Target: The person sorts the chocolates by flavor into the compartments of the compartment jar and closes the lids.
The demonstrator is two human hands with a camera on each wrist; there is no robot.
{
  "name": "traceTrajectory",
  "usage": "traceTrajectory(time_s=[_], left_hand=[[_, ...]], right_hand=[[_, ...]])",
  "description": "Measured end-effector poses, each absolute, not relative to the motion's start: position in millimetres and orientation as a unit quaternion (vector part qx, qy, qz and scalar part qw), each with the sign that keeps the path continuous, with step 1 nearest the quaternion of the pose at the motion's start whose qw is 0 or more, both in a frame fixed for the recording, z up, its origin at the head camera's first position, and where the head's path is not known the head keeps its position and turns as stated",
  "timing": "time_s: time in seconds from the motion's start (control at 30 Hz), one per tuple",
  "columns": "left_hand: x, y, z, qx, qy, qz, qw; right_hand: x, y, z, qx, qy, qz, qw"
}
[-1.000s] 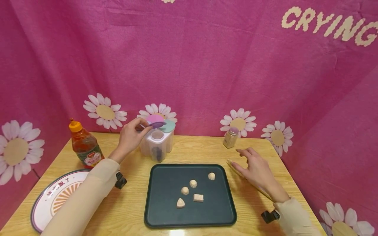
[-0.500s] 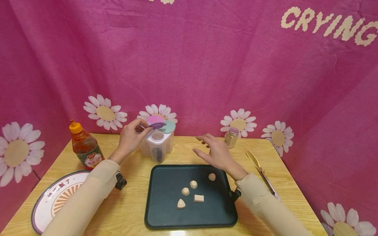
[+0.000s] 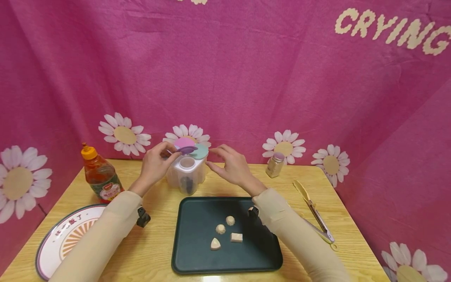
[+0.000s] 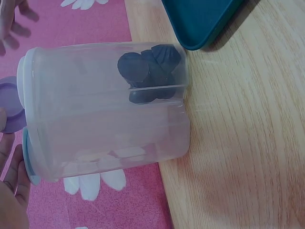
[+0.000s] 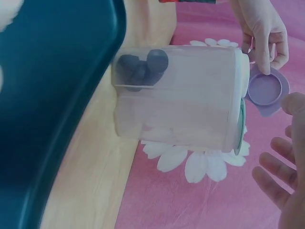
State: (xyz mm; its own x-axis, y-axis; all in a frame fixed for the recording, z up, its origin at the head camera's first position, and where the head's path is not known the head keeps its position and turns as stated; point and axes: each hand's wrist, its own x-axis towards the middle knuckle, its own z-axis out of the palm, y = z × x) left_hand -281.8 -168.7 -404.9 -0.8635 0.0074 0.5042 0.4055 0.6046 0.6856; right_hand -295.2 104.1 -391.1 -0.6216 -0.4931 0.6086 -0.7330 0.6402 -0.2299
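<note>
Fingers of the left hand (image 3: 155,164) pinch the small purple flip lid (image 3: 187,149) at the top of a clear plastic seasoning container (image 3: 186,172), holding the lid lifted above its round opening. The right hand (image 3: 230,166) hovers just beside the container's other side, fingers relaxed and spread, gripping nothing; whether its fingertips touch the wall cannot be told. The container stands upright at the back of the wooden desk (image 3: 158,239), with pink and teal lids beside the purple one. From the left wrist view, dark round pieces (image 4: 150,71) fill the bottom of one compartment.

Directly in front of the container lies a dark green tray (image 3: 197,258) holding several small pale dumpling-shaped pieces (image 3: 225,231). To the left stand a sauce bottle with an orange cap (image 3: 100,174) and, nearer the person, a round plate with an orange sunburst pattern (image 3: 65,237). To the right sit a small spice jar (image 3: 275,164) near the backdrop and a pair of tongs (image 3: 313,211) lying on the desk, well apart from both hands. A pink cloth backdrop printed with daisies (image 3: 246,78) surrounds the desk.
</note>
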Motion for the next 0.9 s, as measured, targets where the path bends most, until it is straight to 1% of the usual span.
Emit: traceTrajectory(time_s=[0.27,0.4,0.57,0.7,0.9], left_hand=[[-282,-170,-405,-0.128,-0.864,-0.415,0.254],[-282,-170,-405,-0.135,-0.864,-0.413,0.255],[-281,-168,-403,-0.14,-0.866,-0.412,0.247],[-281,-168,-404,-0.155,-0.869,-0.394,0.256],[-275,-173,-411,-0.187,-0.877,-0.352,0.271]], right_hand=[[-310,72,-380,0.363,-0.87,0.216,0.253],[-316,61,-379,0.365,-0.872,0.212,0.248],[-319,57,-380,0.364,-0.871,0.212,0.253],[-317,58,-382,0.363,-0.871,0.211,0.254],[-310,62,-389,0.384,-0.87,0.211,0.226]])
